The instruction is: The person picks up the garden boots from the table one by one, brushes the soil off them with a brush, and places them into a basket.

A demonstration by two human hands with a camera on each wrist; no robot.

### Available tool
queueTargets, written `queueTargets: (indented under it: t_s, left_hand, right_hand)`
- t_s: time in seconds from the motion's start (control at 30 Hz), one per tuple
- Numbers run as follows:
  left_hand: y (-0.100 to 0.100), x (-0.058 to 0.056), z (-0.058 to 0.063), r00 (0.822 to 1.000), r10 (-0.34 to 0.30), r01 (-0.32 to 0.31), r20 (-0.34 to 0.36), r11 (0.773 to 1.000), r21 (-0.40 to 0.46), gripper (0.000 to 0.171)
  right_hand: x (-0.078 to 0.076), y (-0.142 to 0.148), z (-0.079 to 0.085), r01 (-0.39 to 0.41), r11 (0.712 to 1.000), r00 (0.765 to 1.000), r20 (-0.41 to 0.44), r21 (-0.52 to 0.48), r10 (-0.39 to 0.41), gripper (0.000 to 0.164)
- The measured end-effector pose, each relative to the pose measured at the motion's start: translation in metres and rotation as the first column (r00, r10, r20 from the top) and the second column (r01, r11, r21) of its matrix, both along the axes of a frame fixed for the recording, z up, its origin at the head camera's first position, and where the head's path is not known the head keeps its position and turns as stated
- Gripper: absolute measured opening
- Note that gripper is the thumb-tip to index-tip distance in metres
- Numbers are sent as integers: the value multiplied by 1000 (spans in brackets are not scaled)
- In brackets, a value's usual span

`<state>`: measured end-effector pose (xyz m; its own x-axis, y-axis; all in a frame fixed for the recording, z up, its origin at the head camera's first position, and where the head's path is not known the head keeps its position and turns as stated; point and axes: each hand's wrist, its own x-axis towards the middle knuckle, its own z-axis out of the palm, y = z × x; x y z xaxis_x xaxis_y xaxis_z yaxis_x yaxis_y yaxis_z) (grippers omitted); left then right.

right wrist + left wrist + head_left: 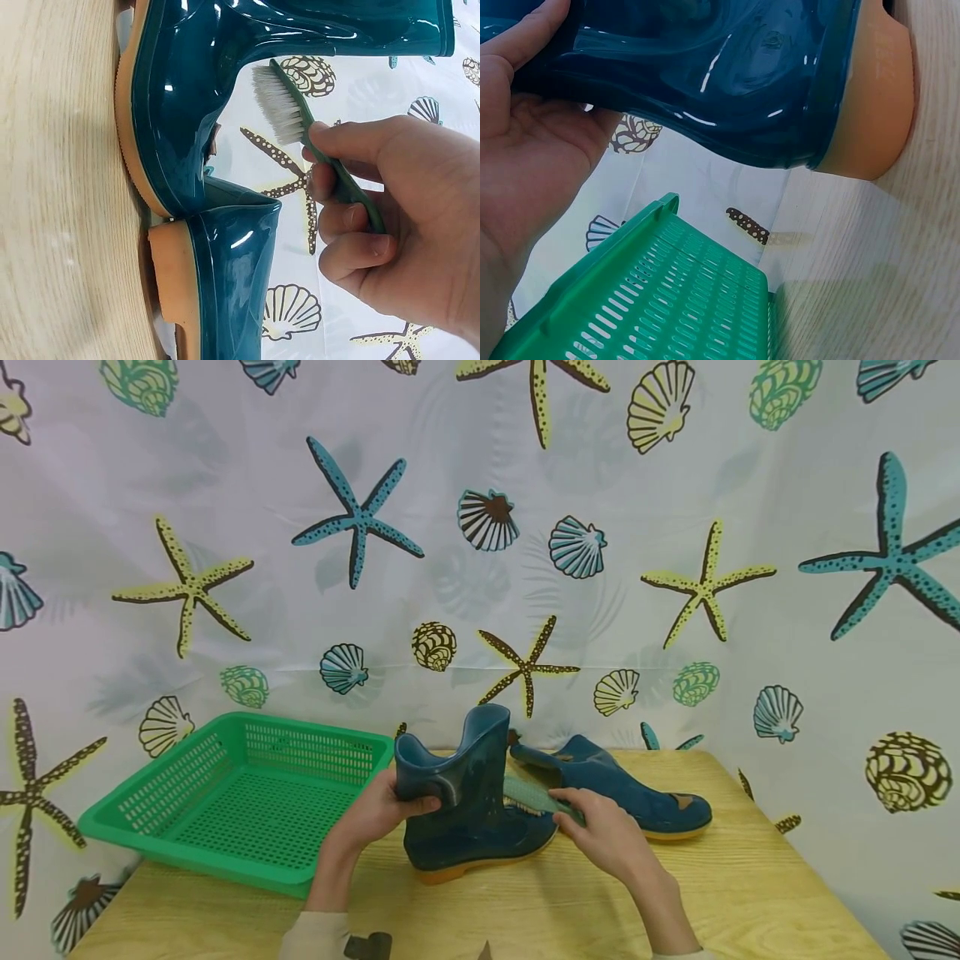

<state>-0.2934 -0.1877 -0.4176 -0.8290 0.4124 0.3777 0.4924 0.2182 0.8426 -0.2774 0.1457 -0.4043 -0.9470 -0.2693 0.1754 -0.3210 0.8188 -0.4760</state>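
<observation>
Upright boot in the middle of the surface, toe to the right, shaft held by the left hand. Left grip: curled at the back of the shaft below its rim, thumb along the outside, shaft wall dented near it.

Right hand has the brush. Right grip: pinching the green handle, thumb on one side, fingers bent round the other; pale bristles face the boot at the bend between shaft and foot. Whether they touch the glossy skin, cannot be sure; the head view overlaps the two, and the right wrist view leaves contact doubtful.

Second boot low on the surface, behind and to the right, toe also to the right, in neither hand. Green basket at the left, no boot in it.

Step in hand, as I judge it: brushing the front of the upright boot, left hand steadying, right hand working. Next move would call for a firm left hold, bristles set flat on the instep, then short strokes toward the toe. Soft shaft likely to give if pushed hard.
</observation>
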Motion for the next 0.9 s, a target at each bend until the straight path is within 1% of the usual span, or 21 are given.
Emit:
queueTargets:
  t_s: [0.2,0.33,0.6,0.9]
  left_hand:
    - [1,1,2,1000,5,-5,6,1000,2,27]
    - [1,1,2,1000,0,0,10,1000,2,27]
    - [1,1,2,1000,-3,3,9,1000,-1,28]
    - [1,1,1,1000,10,-10,20,1000,-3,29]
  right_hand:
    - [1,1,-1,6,1000,999,40,9,-6,33]
    - [1,1,-2,7,1000,999,51,13,-7,33]
    - [-1,4,-3,32,999,997,76,37,-35,32]
    - [-2,7,-3,60,996,994,88,59,-65,32]
